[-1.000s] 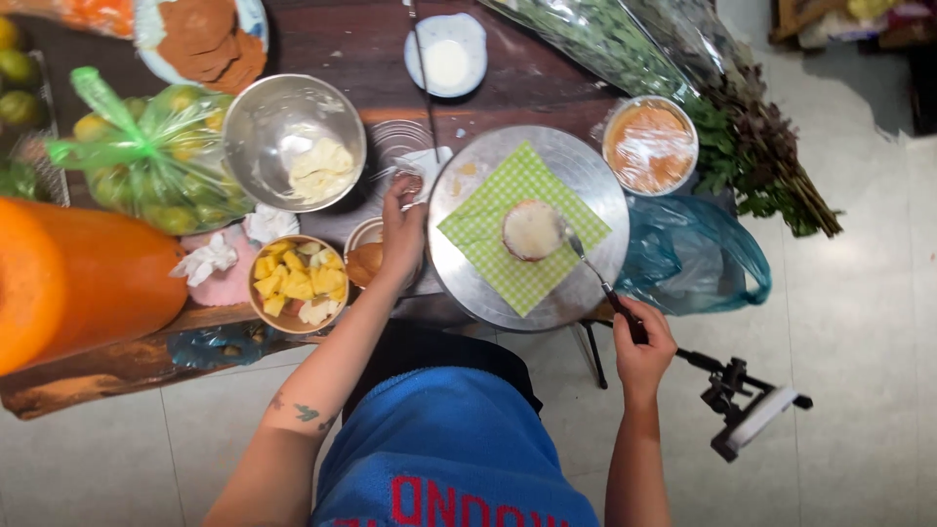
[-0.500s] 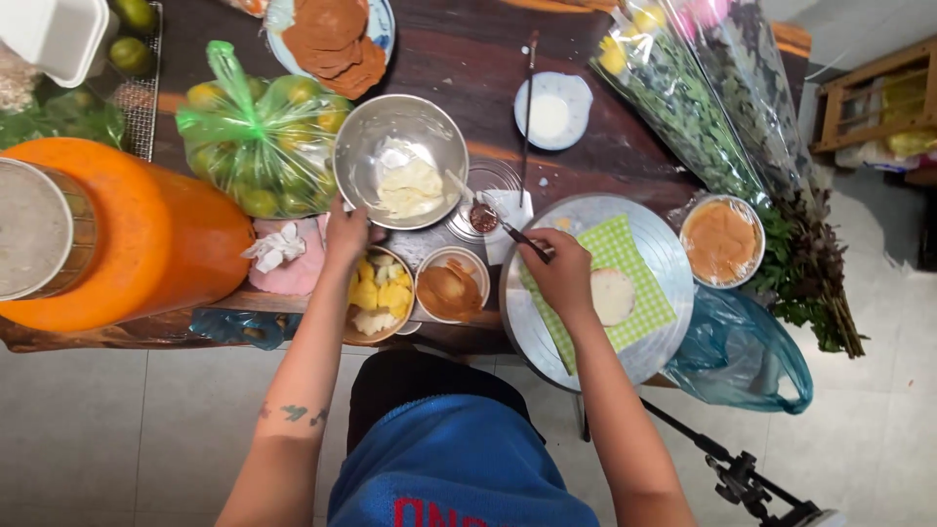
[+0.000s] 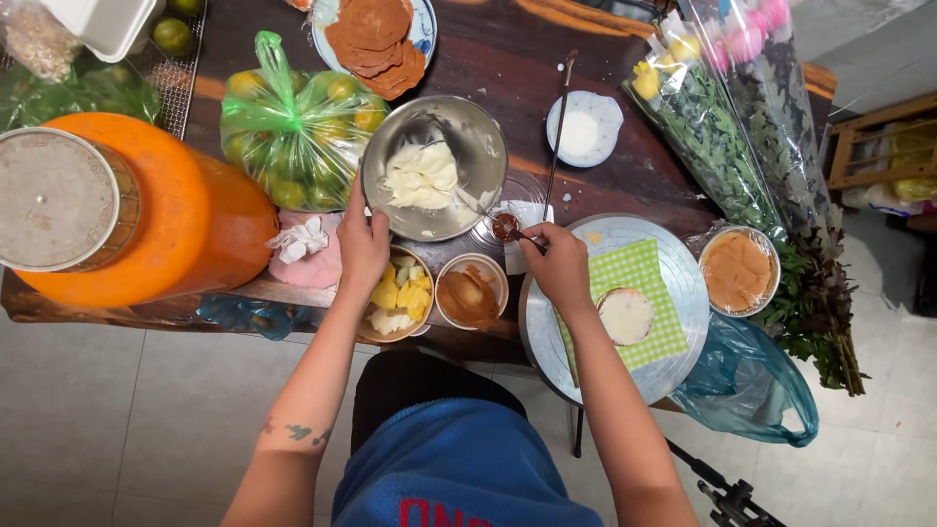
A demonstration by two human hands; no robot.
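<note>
While left hand steadies steel bowl — right hand around spoon.

Metal bowl, centre of frame: brushed steel, dull sheen, pale creamy smears inside. Round metal tray, lower right: matt grey, smooth. Checked green sheet on tray: looks like paper, matt. Desk, top: dark wood, polished, glossy grain. Green bag, upper left: thin plastic, shiny, crinkled. Orange cooler, left: smooth plastic, slight gloss; lid greyish, dull. Blue bag, lower right: translucent plastic. Flower wrap, upper right: clear glossy film. Floor: pale smooth tile.
</note>
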